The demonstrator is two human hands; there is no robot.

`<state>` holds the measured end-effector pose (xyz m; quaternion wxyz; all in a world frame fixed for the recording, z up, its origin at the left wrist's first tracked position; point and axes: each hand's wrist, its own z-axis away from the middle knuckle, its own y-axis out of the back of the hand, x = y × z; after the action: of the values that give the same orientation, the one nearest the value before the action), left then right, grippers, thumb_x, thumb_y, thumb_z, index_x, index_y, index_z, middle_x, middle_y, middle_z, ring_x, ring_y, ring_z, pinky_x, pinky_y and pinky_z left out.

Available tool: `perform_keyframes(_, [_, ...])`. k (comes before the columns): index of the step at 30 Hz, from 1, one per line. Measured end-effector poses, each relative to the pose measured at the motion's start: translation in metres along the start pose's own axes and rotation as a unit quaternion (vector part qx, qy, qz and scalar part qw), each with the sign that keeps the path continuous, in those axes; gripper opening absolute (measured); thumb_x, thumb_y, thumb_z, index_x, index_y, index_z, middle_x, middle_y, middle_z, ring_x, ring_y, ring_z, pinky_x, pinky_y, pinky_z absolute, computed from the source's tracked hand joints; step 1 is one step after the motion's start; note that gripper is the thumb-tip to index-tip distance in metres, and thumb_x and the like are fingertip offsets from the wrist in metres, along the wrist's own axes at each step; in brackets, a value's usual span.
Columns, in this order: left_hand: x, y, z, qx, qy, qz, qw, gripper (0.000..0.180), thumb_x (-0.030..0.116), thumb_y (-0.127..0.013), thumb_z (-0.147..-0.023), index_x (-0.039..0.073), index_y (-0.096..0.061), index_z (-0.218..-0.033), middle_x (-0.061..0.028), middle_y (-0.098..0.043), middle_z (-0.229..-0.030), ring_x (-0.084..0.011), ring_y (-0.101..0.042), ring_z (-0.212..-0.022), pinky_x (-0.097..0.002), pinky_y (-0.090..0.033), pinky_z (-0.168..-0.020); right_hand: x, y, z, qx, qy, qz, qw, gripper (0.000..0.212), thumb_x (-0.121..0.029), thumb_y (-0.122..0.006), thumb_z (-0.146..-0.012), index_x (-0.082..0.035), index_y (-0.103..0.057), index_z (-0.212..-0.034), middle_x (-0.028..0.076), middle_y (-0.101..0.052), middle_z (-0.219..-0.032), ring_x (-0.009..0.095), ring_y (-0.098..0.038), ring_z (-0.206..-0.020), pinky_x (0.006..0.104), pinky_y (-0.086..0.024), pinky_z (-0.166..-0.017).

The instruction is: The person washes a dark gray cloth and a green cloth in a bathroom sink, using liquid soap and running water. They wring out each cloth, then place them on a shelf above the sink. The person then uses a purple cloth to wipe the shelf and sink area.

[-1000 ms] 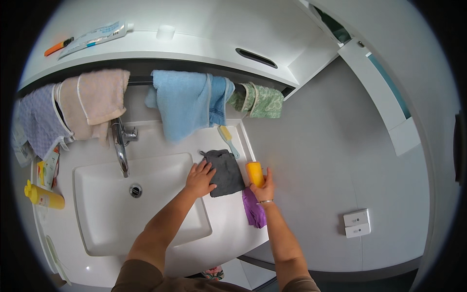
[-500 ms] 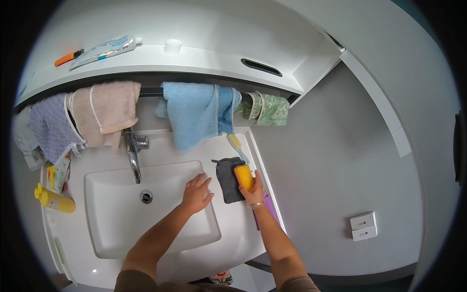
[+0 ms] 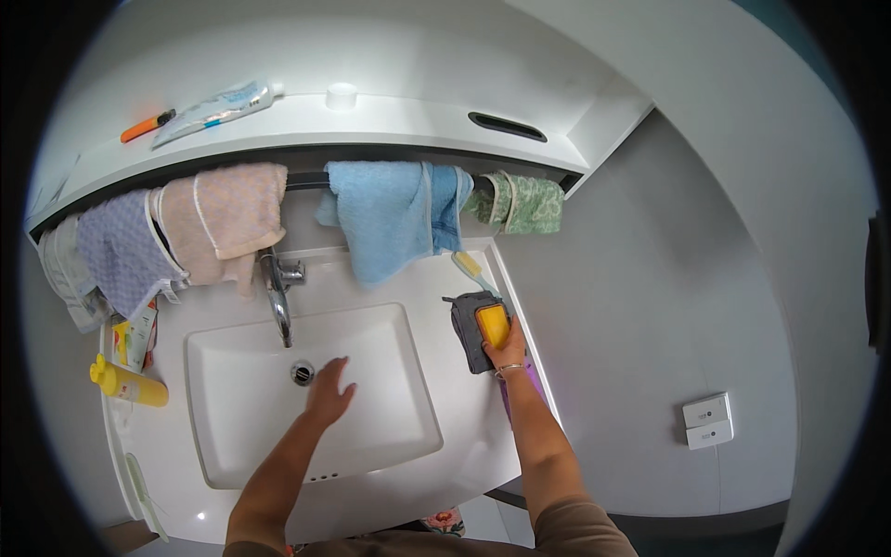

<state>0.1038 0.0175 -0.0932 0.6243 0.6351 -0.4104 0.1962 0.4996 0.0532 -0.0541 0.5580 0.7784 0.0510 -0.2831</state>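
My right hand [image 3: 506, 347] is closed round a rounded yellow-orange block [image 3: 493, 326], perhaps a sponge or a bar of soap; its kind is not plain. The block is over a folded dark grey cloth [image 3: 466, 335] on the counter right of the sink; whether it touches the cloth I cannot tell. Just behind them lies a light blue brush [image 3: 471, 265] with pale yellow bristles. A purple item [image 3: 531, 374] is partly hidden under my right wrist. Above the white sink basin [image 3: 385, 422], close to the drain, my left hand [image 3: 328, 395] holds nothing, its thumb apart from the fingers.
A chrome faucet [image 3: 277, 295] stands behind the basin. Towels hang from a dark rail, among them a blue towel [image 3: 376, 223]. On the left are a yellow bottle [image 3: 130, 382] and a pale green comb-like item [image 3: 139, 483]. A shelf [image 3: 408, 116] holds a toothpaste-like tube [image 3: 218, 111].
My left hand has moved left and nearer, from the basin's right edge to beside the drain. My right hand keeps hold of the yellow block over the grey cloth. The view has shifted slightly.
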Motion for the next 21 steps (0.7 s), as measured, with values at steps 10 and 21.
perform_keyframes(10, [0.113,-0.029,-0.017,-0.082,-0.099,0.071,0.989,0.058,0.027,-0.059,-0.082,0.009,-0.038,-0.132,-0.0220,-0.042,-0.130,-0.0371,-0.044,-0.117,-0.0423,-0.039,-0.096,0.017,0.006,-0.016,-0.068,0.008,-0.033,0.997,0.104,-0.022,-0.083,-0.058,-0.001,-0.020,-0.139,0.019,-0.041,-0.132,0.032,-0.040,-0.123,0.0337,-0.032,-0.103])
perform_keyframes(21, [0.112,0.029,-0.006,-0.079,0.024,0.084,0.993,0.051,0.025,-0.058,-0.084,0.006,-0.041,-0.129,-0.0183,-0.047,-0.124,-0.0327,-0.048,-0.111,-0.0393,-0.041,-0.092,-0.145,0.098,-0.132,0.009,-0.168,-0.570,0.805,0.033,-0.030,-0.060,-0.086,-0.004,-0.052,-0.106,0.012,-0.057,-0.100,0.022,-0.056,-0.091,0.0333,-0.049,-0.074])
